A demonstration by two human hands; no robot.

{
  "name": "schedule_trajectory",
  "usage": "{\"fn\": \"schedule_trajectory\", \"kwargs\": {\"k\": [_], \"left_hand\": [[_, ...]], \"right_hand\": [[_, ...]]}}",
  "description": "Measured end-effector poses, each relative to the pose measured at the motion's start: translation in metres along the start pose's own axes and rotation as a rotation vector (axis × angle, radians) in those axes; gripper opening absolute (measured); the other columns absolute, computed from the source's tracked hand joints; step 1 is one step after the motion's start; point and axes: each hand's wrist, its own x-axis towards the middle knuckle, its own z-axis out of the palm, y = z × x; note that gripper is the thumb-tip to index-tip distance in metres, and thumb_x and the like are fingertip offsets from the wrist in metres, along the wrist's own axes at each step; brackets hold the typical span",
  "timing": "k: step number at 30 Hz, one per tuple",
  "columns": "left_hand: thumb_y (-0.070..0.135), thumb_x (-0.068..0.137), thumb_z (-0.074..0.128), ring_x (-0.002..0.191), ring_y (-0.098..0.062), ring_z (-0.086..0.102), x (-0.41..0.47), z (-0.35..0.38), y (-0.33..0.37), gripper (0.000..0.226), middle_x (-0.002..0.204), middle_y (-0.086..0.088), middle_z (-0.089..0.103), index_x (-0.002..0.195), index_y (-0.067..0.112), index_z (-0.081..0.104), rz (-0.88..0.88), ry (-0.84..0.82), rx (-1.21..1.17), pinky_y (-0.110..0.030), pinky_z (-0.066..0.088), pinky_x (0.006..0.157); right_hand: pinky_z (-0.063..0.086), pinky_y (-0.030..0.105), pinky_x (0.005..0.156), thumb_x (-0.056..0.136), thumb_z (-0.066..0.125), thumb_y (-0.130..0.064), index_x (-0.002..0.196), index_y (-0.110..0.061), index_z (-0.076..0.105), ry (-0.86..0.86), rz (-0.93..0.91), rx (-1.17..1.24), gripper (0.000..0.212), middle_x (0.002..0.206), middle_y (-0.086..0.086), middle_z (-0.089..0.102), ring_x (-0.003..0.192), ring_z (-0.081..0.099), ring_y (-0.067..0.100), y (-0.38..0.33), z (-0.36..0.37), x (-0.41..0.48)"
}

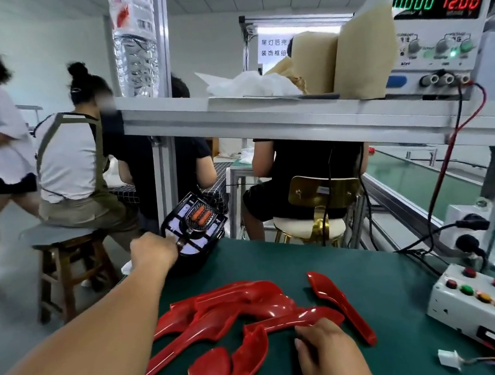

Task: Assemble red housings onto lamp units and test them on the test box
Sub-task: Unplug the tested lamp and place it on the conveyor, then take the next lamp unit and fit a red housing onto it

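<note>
My left hand [152, 251] reaches to the far left edge of the green table [391, 294] and grips a black lamp unit [195, 225], tilted up so its white panels and orange centre show. Several glossy red housings [241, 312] lie in a loose pile on the table in front of me. My right hand [324, 343] rests on the near end of one red housing [293, 319], fingers curled over its edge. The white test box [491, 305] with red, green and yellow buttons sits at the right edge, a white connector [449, 358] on its wires lying beside it.
A power supply [440, 30] reading 0.000 and 12.00 stands on the aluminium shelf [262, 118] above, with red and black leads hanging down. Brown paper bags and a water bottle [135, 41] sit on the shelf. People sit and walk beyond the table. A conveyor [429, 180] runs at right.
</note>
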Motion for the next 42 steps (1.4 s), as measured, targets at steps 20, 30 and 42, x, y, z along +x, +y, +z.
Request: {"fn": "schedule_trajectory", "kwargs": {"k": [20, 30, 42], "left_hand": [[0.019, 0.095, 0.056, 0.065, -0.027, 0.070, -0.074, -0.018, -0.007, 0.027, 0.062, -0.011, 0.067, 0.080, -0.002, 0.063, 0.026, -0.100, -0.457, -0.037, 0.054, 0.073], [0.020, 0.092, 0.065, 0.053, -0.016, 0.070, -0.231, 0.015, 0.013, 0.016, 0.069, -0.004, 0.072, 0.082, 0.009, 0.068, -0.027, -0.214, -0.907, -0.040, 0.061, 0.069], [0.049, 0.095, 0.049, 0.070, -0.017, 0.058, -0.204, -0.029, -0.017, 0.043, 0.082, -0.007, 0.064, 0.088, 0.012, 0.068, 0.069, -0.322, -0.843, -0.032, 0.047, 0.060]], "right_hand": [[0.025, -0.006, 0.079, 0.091, 0.063, -0.025, 0.105, -0.020, 0.076, 0.049, 0.021, 0.134, 0.020, 0.108, -0.004, 0.065, 0.102, 0.061, 0.005, -0.007, -0.008, -0.006], [0.054, 0.027, 0.073, 0.094, 0.046, -0.050, 0.117, -0.028, 0.063, 0.025, 0.292, 1.079, 0.036, 0.106, -0.003, 0.071, 0.096, 0.067, 0.014, -0.030, -0.035, -0.009], [0.053, 0.052, 0.089, 0.093, 0.056, -0.043, 0.103, 0.009, 0.067, -0.187, 0.204, 1.073, 0.054, 0.107, 0.034, 0.066, 0.094, 0.067, 0.038, 0.021, -0.107, -0.037]]}}
